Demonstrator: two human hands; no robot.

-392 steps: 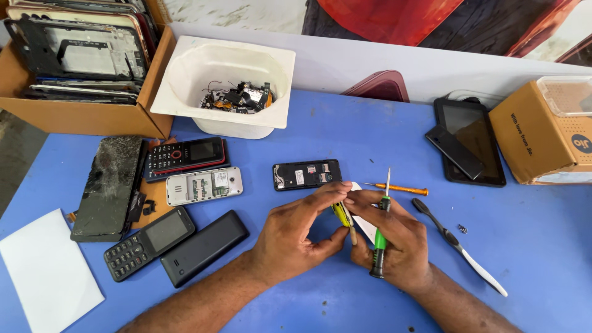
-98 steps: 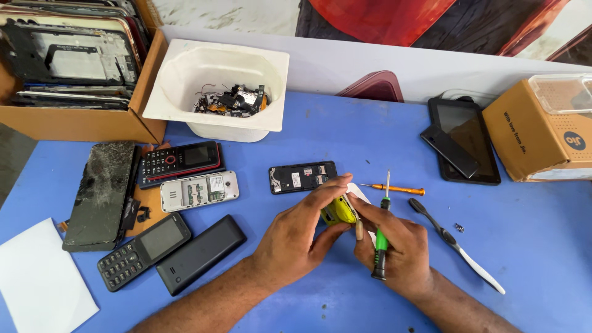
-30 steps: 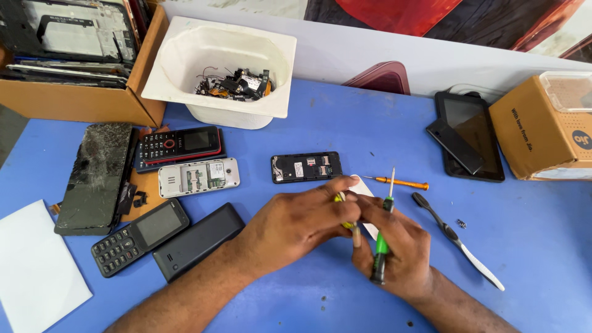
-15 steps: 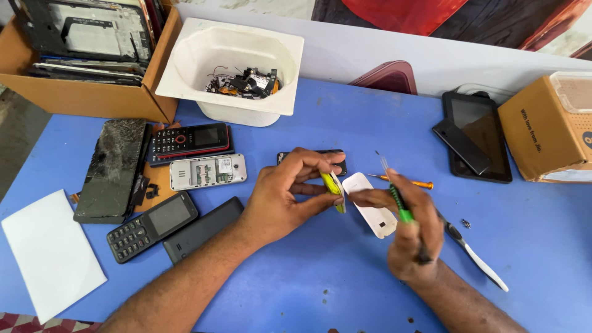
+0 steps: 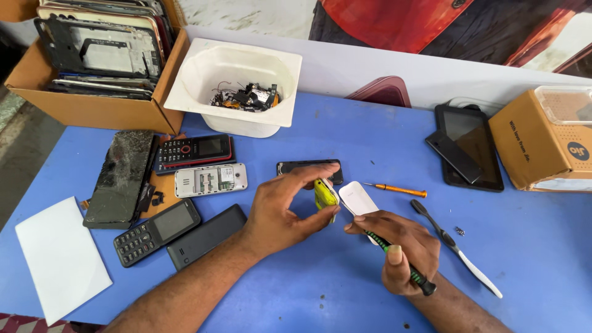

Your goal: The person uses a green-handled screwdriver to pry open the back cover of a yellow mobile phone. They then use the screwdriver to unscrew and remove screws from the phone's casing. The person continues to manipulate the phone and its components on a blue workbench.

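My left hand pinches a small yellow-green phone body between thumb and fingers, lifted just above the blue table. My right hand grips a green-and-black screwdriver lying along the palm, and its fingertips rest on a white back cover beside the yellow-green part. A black phone lies flat just behind my left hand.
An orange screwdriver and a black-and-white toothbrush lie to the right. Several keypad phones and a cracked screen sit left. White tub of parts, cardboard boxes, a tablet, white paper.
The white cover has come off the yellow-green phone body. My right hand has drawn back and lowered with the screwdriver; my left hand holds the body more upright.
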